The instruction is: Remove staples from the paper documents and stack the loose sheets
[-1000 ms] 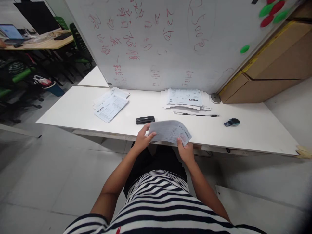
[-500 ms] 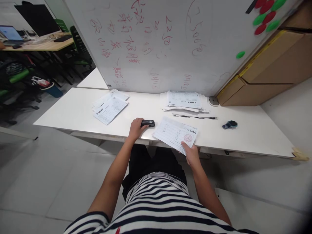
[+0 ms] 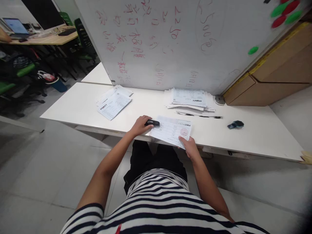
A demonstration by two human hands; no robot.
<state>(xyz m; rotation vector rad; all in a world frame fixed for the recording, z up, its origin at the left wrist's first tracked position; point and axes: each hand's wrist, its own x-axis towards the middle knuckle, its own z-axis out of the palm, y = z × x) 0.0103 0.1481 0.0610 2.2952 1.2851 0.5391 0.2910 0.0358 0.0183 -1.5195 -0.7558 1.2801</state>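
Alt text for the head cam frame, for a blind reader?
At a white table, a person's left hand grips a black stapler at the corner of a stamped form, whose near edge the right hand pinches. Another pile of forms and a pen lie farther back, below a whiteboard.

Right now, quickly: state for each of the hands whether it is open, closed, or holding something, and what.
Left hand: closed on the black stapler.
Right hand: closed, pinching the stamped sheets at their near corner.

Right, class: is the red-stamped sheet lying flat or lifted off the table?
Flat: the sheet rests on the table, right hand pinching its near edge, left hand gripping the stapler.
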